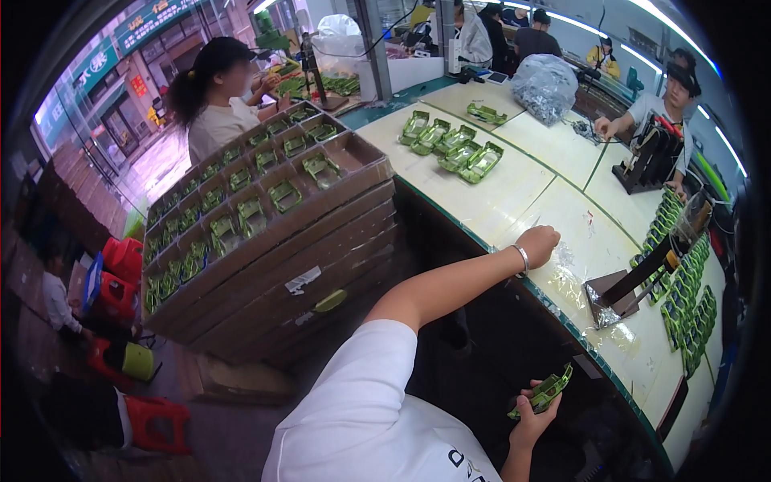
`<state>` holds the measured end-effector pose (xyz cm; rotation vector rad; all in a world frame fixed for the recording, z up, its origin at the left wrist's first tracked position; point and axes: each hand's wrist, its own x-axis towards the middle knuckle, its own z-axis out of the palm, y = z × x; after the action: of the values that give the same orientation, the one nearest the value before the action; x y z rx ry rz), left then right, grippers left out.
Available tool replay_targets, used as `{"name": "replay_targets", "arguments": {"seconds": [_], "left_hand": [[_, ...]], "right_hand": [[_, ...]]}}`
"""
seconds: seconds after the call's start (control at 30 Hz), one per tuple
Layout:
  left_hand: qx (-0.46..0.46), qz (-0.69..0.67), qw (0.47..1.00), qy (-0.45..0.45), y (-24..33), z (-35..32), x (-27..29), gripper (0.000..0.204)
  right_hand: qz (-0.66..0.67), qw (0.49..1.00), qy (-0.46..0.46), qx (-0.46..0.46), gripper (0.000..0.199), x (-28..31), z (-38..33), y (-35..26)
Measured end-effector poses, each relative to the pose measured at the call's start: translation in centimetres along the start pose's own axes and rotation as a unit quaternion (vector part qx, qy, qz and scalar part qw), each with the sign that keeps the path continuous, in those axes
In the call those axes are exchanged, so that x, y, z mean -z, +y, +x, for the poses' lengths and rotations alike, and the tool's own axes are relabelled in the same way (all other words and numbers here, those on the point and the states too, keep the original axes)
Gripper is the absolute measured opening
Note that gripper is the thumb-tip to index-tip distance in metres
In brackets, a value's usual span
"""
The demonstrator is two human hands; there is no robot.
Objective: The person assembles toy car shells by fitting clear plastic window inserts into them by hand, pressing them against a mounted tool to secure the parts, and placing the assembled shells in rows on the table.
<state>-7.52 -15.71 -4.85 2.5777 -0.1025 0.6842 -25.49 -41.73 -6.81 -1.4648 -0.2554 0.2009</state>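
Note:
My left hand (539, 243), a bracelet at its wrist, rests as a closed fist on the pale worktable (498, 193), beside crumpled clear film (567, 269). My right hand (532, 414) is low, below the table's green edge, and grips a green plastic moulded part (544, 392). Whether the left fist pinches anything is not visible. A dark angled fixture (642, 277) stands on the table just right of the left hand.
Stacked cardboard trays (265, 233) of green parts stand to my left. More green parts lie on the table at the back (454, 145) and in rows at the right (684, 289). A filled clear bag (546, 84), seated co-workers (213, 96) (673, 92) and red stools (120, 277) surround the spot.

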Motion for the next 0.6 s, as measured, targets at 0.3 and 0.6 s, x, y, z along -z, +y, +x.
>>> {"name": "replay_targets", "arguments": {"seconds": [0.3,0.6], "left_hand": [[0.141,-0.387,0.908,-0.073,4.2,-3.2,4.0,0.016],[0.257,-0.666,0.693,-0.101,11.2,-11.4,7.8,0.019]], "right_hand": [[-0.001,1.0,-0.017,-0.004,0.048,0.6,0.0,0.0],[-0.005,0.998,-0.047,-0.052,0.057,2.3,1.9,-1.7]]}}
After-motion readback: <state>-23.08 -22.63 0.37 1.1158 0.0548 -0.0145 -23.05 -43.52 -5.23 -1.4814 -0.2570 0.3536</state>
